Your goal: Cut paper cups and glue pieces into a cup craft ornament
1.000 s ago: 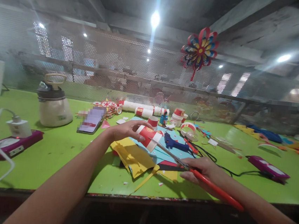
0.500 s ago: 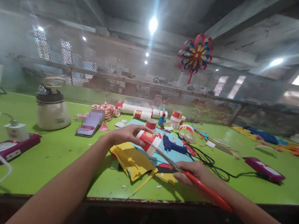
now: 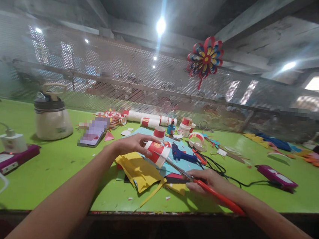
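A red and white paper cup [image 3: 157, 153] lies tilted in my left hand [image 3: 135, 144], whose fingers wrap its left end. My right hand [image 3: 206, 180] grips long scissors with red handles [image 3: 219, 196]. Their metal blades reach up to the cup's right rim; whether they touch it I cannot tell. Beneath the cup are light blue paper sheets [image 3: 171, 168] and a folded yellow piece [image 3: 141, 172]. Just right of the cup lies a blue glue gun [image 3: 184, 154].
Cup stacks [image 3: 145, 117] lie along the back. A phone [image 3: 94, 132], a large jug [image 3: 52, 118] and a purple power strip [image 3: 8, 161] are at left. Another purple strip [image 3: 276, 177], black cables [image 3: 222, 170] and coloured scraps lie right. A paper flower [image 3: 206, 59] hangs above.
The view has shifted slightly, so most things appear a little further left. Both hands keep their holds, and the scissor blades are still at the cup's rim.
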Demonstrator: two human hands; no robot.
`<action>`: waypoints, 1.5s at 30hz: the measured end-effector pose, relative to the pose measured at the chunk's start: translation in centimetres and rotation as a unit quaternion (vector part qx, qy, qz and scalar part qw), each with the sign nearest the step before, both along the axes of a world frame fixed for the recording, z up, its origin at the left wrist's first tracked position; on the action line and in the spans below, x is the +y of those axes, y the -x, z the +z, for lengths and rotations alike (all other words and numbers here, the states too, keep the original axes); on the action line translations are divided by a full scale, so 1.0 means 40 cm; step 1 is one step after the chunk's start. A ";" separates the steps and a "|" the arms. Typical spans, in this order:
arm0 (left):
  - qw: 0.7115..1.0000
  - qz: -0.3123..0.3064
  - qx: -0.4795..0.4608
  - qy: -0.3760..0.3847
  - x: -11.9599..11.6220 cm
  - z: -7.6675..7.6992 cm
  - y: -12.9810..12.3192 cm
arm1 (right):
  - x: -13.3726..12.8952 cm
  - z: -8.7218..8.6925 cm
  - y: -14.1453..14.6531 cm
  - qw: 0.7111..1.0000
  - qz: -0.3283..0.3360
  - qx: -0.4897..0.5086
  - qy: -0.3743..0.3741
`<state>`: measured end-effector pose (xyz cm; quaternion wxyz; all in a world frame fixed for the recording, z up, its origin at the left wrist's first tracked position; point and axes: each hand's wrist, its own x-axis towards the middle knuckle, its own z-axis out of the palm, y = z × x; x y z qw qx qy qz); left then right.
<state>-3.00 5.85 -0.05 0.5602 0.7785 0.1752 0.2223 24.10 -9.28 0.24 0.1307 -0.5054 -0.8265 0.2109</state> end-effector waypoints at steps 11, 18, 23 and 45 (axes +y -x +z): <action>0.993 0.088 0.014 -0.083 -0.015 0.019 -0.010 | -0.021 0.008 -0.026 0.996 -0.052 -0.057 -0.036; 0.973 0.129 0.058 -0.182 -0.006 0.011 -0.021 | -0.036 -0.031 0.016 0.952 -0.159 -0.170 -0.200; 0.962 0.144 0.071 -0.221 0.003 0.005 -0.022 | -0.021 -0.023 0.021 0.910 -0.143 -0.250 -0.298; 0.933 0.246 0.004 -0.263 -0.015 -0.013 -0.068 | -0.012 0.003 0.056 0.926 -0.166 -0.218 -0.261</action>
